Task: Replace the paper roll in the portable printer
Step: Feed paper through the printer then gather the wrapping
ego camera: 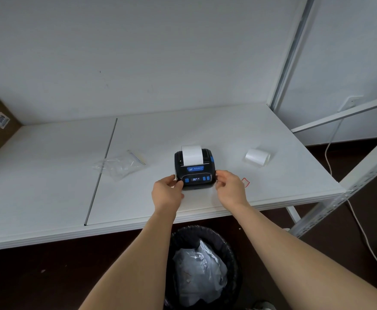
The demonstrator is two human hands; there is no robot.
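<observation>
Black printer (194, 170) with blue buttons sits near the table edge, white paper strip (191, 155) standing out its top; spare paper roll (257, 157) lies right.

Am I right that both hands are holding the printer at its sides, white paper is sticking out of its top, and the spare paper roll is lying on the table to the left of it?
Not quite. The head view shows the spare paper roll on the table to the right of the printer, not left. The left hand and right hand do hold its sides, and white paper sticks out of its top.
</observation>
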